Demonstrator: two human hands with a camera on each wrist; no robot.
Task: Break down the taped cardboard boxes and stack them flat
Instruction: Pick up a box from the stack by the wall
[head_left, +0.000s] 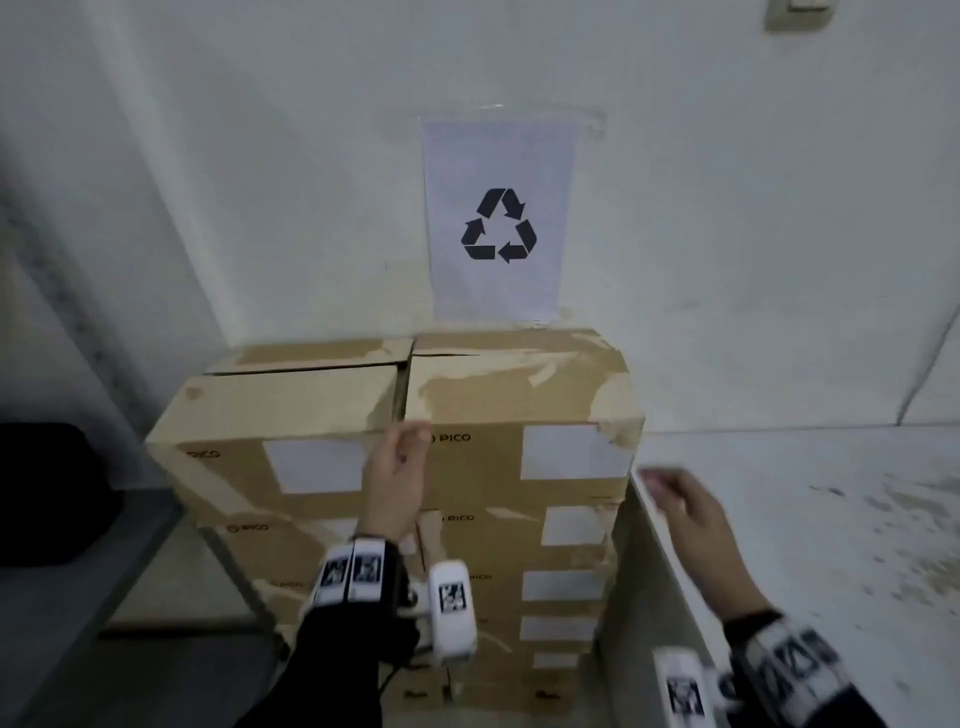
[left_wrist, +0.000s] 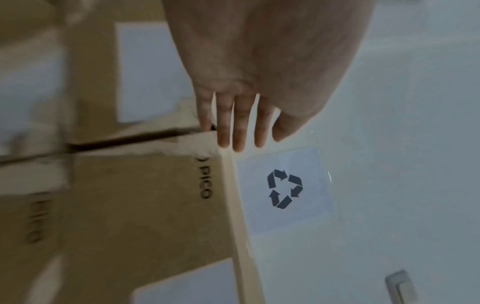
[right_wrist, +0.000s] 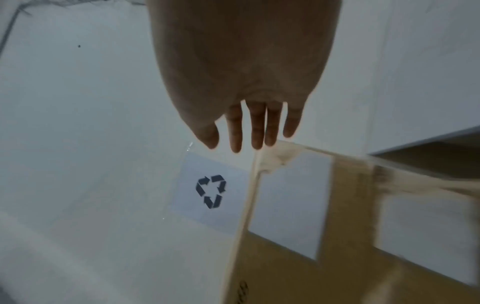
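Note:
Two stacks of brown taped cardboard boxes marked PICO stand side by side against the wall. The top right box has torn tape and a white label; the top left box sits beside it. My left hand reaches up with straight fingers to the front top edge of the right box, near the gap between the stacks. My right hand hovers with fingers extended just off the right box's right front corner. Neither hand holds anything.
A sheet with a recycling symbol is taped to the white wall behind the boxes. A white speckled counter lies to the right. A grey shelf with a black object is at left. A wall fitting sits top right.

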